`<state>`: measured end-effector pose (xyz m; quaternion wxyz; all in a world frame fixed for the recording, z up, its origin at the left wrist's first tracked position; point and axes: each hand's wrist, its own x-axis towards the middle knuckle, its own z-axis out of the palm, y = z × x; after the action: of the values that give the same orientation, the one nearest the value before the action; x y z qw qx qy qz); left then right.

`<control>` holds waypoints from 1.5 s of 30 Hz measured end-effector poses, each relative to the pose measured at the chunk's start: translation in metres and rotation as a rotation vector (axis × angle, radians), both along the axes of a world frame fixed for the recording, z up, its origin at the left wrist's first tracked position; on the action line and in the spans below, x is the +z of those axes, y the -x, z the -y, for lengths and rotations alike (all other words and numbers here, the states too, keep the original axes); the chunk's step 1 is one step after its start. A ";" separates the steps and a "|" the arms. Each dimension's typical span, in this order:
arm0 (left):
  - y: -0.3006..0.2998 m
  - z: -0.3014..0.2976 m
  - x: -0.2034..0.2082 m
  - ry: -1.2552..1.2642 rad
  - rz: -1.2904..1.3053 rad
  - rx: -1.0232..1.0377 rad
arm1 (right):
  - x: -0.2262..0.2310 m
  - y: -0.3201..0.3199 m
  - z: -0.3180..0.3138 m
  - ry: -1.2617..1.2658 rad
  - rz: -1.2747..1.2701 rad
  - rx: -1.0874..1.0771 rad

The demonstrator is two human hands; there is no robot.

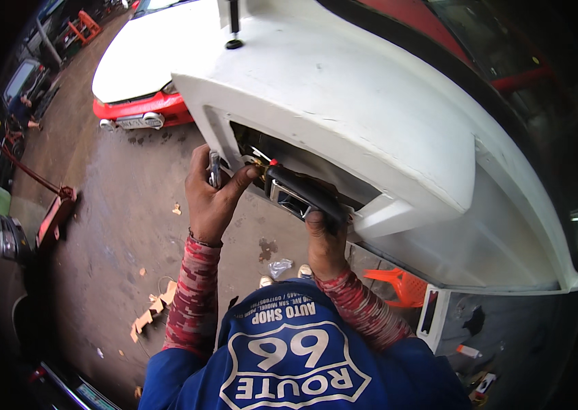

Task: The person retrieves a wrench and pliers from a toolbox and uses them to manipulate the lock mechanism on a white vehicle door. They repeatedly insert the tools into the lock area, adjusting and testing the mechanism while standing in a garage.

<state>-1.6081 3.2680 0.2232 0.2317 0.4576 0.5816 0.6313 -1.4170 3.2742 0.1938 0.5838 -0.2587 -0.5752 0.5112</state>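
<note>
My right hand grips a black rectangular part with a silver-framed face, its thumb on the lower edge. The part is tilted at the front of an oblong opening in a white vehicle panel. My left hand is at the opening's left end, with a small silver metal piece between its fingers; its exact kind is unclear. The left thumb reaches to the part's left end, beside thin wires and a small red piece. My right fingers are mostly hidden behind the part.
A white car with a red bumper stands beyond the panel. A red floor jack is at the left, a person farther back. Cardboard scraps and clear plastic lie on the floor. An orange chair stands under the panel.
</note>
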 end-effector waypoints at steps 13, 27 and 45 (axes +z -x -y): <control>0.021 0.004 -0.006 -0.079 -0.228 0.033 | -0.031 0.000 0.005 0.216 -0.149 0.023; 0.009 0.024 -0.036 -0.269 -0.062 0.221 | -0.031 0.005 0.026 -0.007 0.035 -0.050; 0.019 0.018 -0.026 -0.180 -0.250 0.211 | -0.004 0.001 0.018 0.094 0.181 0.123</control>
<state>-1.6273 3.2499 0.1968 0.0481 0.4879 0.5920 0.6397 -1.4180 3.2564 0.1894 0.4844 -0.2952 -0.6156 0.5471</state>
